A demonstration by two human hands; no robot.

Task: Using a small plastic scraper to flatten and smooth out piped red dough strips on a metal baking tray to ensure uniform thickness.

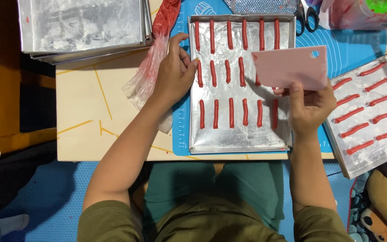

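Right hand (307, 107), centre right of the frame, is pinched shut on a pale pink scraper card (290, 67), thumb in front and fingers behind, holding it flat above the right side of the metal tray (193, 112). Left hand (175, 71) sits at the tray's upper left rim, fingers curled and fingertips touching the edge, gripping nothing that can be made out. The tray lies in the middle of the frame on a blue mat (182, 130), and it carries red dough sticks (231, 113) standing in three rows, all lined up lengthwise and spaced apart. Just left of the left hand, a crumpled clear plastic bag (146, 78) with red dough (166, 18) in its top trails up toward the upper edge. Upper left, a stack of empty trays (81, 27) rests on the pale worktop (86, 112). Far right, a second tray (372, 148) holds more red sticks at a slant. Scissors (307, 18) lie at the top, right of centre.
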